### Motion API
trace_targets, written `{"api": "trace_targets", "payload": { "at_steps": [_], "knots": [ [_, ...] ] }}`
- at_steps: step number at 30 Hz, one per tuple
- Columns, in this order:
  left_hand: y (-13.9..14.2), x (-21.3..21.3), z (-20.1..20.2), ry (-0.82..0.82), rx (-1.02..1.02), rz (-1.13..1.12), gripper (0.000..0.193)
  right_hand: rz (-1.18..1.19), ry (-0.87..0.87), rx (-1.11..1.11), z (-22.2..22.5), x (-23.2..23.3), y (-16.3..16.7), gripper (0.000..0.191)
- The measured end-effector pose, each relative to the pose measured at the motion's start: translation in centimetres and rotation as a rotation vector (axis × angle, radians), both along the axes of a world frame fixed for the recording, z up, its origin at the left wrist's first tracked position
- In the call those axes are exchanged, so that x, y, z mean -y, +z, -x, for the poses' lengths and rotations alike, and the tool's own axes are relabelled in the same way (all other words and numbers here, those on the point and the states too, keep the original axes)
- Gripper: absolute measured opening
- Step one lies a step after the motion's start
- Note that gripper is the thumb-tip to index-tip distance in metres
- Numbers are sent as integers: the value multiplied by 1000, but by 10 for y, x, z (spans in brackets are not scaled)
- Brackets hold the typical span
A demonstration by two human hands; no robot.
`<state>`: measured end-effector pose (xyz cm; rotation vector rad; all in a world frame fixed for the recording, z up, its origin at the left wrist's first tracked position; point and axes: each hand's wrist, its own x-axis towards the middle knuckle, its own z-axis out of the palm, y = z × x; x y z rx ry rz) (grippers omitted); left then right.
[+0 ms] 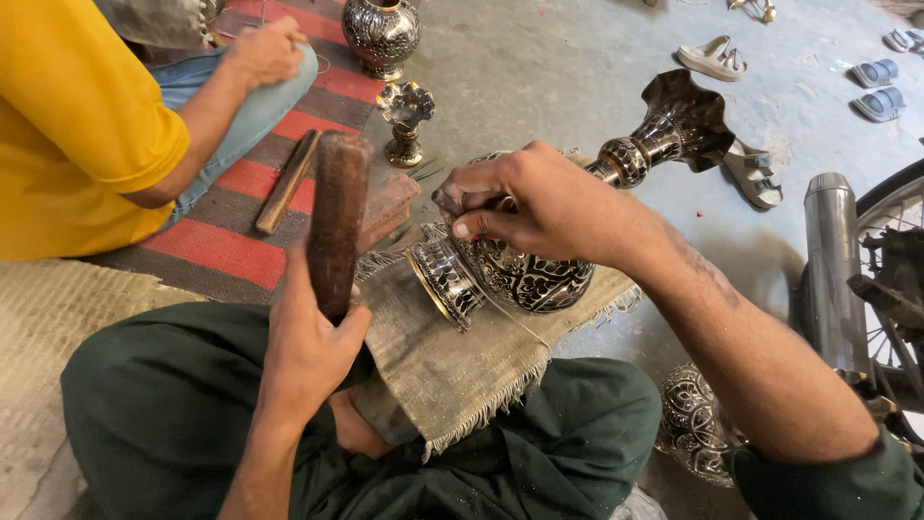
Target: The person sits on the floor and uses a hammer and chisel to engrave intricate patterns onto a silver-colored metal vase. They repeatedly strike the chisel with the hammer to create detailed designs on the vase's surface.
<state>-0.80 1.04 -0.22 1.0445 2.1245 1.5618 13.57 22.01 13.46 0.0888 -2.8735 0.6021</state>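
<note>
Co-worker in a yellow shirt on a striped mat, left hand gripping a wooden mallet upright, small goblet behind, right hand pinching a small tool, barely visible, against the engraved vase lying on lap cloth, sandals and wheel beyond.

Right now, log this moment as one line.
left hand: grips brown wooden mallet | right hand: presses small tool on engraved black-and-silver metal vase | vase on burlap cloth

Four engraved black-and-silver metal vessels show: a tall flared vase on its side, a round pot, a small goblet and a bulbous piece. One dark wooden mallet. One wooden stick. About six pale sandals.
</note>
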Motion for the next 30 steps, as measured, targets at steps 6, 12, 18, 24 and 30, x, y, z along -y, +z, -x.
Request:
{"api": "trace_targets", "payload": {
  "at_steps": [6, 12, 18, 24, 30],
  "knots": [
    [9, 3, 5, -55, -325, -302, 86, -9, -129, 213, 4, -2, 1, 17],
    [11, 5, 9, 19, -331, 399, 93, -7, -79, 52, 0, 4, 3, 15],
    [6, 4, 14, -82, -254, -141, 87, 81, -272, 110, -4, 11, -4, 21],
    [8, 1, 12, 3, 22, 2, 80, -22, -142, -11, -5, 10, -5, 21],
    [17, -1, 14, -76, -387, -186, 80, -31, -112, -44, -5, 9, -6, 21]
  ]
}}
